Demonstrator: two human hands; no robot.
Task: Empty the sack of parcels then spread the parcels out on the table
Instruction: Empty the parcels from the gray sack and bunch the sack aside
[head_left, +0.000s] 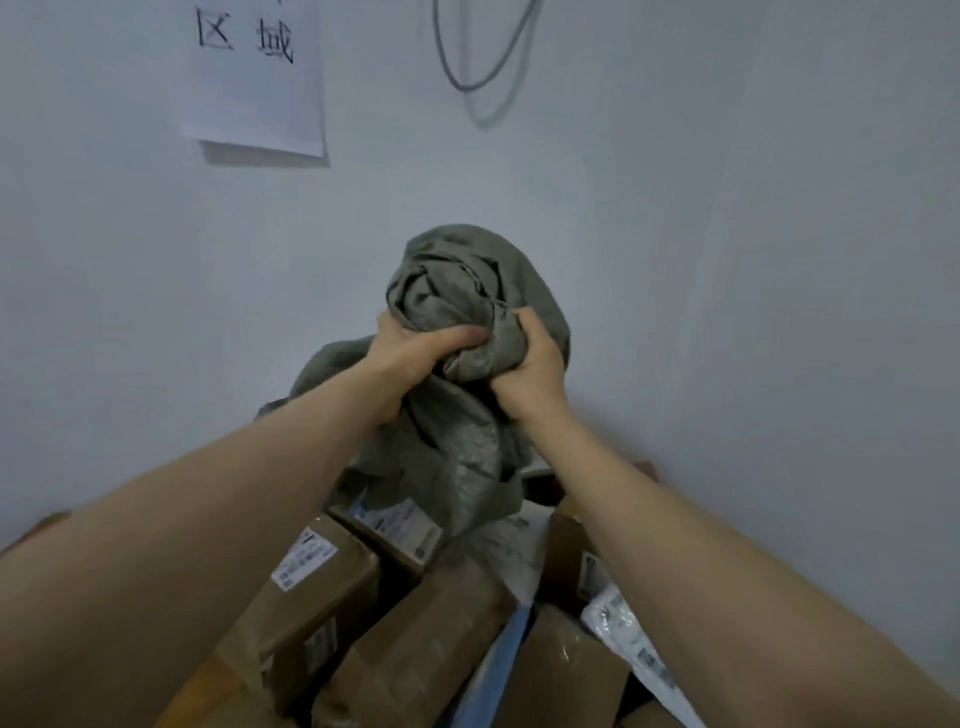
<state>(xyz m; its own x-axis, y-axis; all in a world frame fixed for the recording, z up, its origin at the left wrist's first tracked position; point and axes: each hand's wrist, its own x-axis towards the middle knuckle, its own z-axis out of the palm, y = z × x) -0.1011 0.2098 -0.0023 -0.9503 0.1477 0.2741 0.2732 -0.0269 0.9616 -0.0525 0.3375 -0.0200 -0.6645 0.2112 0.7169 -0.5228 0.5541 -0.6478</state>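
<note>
At the lower left a brown strip, likely the table, is peeking out beside a heap of parcels that are lying jumbled, overlapping and leaning on one another. Above them the left hand is clenching a bunch of the sack, thumb lying across the cloth, and the right hand is gripping the same wad just beside it. The sack is hanging limp and crumpled over the heap, its lower end draping onto the boxes, and it is looking empty. So the emptying seems about done. Next the sack wants putting aside, clear of the heap, then the boxes and the white bag at the right need pulling apart into one layer.
</note>
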